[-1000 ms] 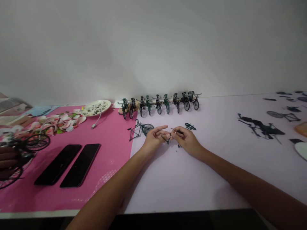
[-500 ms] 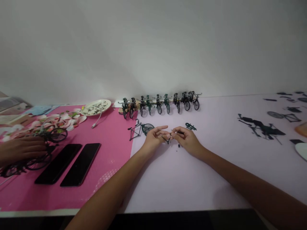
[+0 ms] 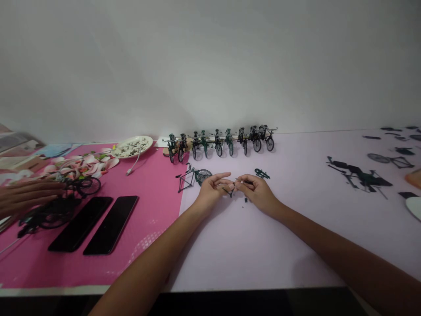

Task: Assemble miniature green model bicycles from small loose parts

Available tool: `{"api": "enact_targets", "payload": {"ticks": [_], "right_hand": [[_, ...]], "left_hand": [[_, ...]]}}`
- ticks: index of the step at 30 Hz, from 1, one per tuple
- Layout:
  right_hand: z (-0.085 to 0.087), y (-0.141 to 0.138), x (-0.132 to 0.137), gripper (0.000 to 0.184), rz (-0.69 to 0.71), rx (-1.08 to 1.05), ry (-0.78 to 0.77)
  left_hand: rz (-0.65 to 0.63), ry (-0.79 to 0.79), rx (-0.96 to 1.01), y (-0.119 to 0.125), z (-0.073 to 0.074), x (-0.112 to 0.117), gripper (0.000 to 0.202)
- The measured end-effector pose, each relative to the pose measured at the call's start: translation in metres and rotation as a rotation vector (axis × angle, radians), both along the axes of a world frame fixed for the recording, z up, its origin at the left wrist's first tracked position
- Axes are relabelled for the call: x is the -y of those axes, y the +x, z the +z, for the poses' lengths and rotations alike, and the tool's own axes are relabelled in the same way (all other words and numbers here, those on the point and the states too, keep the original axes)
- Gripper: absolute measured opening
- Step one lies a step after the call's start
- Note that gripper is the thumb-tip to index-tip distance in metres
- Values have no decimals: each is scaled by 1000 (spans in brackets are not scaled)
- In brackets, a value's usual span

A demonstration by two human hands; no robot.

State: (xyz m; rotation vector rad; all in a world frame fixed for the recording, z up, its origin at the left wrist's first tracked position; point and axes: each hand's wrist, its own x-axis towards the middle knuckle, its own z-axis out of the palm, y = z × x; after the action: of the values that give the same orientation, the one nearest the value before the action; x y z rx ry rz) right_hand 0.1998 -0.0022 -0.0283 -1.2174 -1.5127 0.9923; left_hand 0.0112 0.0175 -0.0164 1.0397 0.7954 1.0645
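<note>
My left hand [image 3: 212, 189] is closed in a pinch on a small, dark, forked bicycle part [image 3: 228, 192], whose prongs stick out below the fingers. Against those fingertips, my right hand [image 3: 258, 191] is also pinched; what lies between its fingers is too small to make out. To the left of my hands rests a partly built miniature bicycle [image 3: 194, 177], a wheel on its dark frame. A dark green toy part [image 3: 262, 174] lies just beyond my right hand. Two tiny dark pieces, one of them a small block [image 3: 245, 200], are on the table below my fingers.
Several miniature bicycles [image 3: 217, 142] stand in a row by the wall. Loose bicycle parts [image 3: 362, 175] are spread at the right. On the pink cover are two phones [image 3: 110, 226], a plate [image 3: 149, 145] of small parts, and another person's hand [image 3: 29, 197] over toy bicycles [image 3: 54, 213].
At the left, the other person's hand has risen slightly, and the toy bicycles beneath it have shifted right. My own hands hold almost the same pose.
</note>
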Motion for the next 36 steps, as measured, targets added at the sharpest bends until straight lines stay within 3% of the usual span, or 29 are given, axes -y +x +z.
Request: {"api": "enact_targets", "payload": {"ticks": [8, 18, 36], "right_hand": [[-7, 2, -3, 52, -2, -29, 16], [-11, 6, -6, 42, 30, -13, 55], [-1, 3, -2, 43, 120, -11, -28]], "left_hand": [[-30, 7, 0, -1, -2, -2, 63], [-56, 4, -4, -2, -4, -3, 65], [-96, 8, 5, -3, -5, -4, 65]]}}
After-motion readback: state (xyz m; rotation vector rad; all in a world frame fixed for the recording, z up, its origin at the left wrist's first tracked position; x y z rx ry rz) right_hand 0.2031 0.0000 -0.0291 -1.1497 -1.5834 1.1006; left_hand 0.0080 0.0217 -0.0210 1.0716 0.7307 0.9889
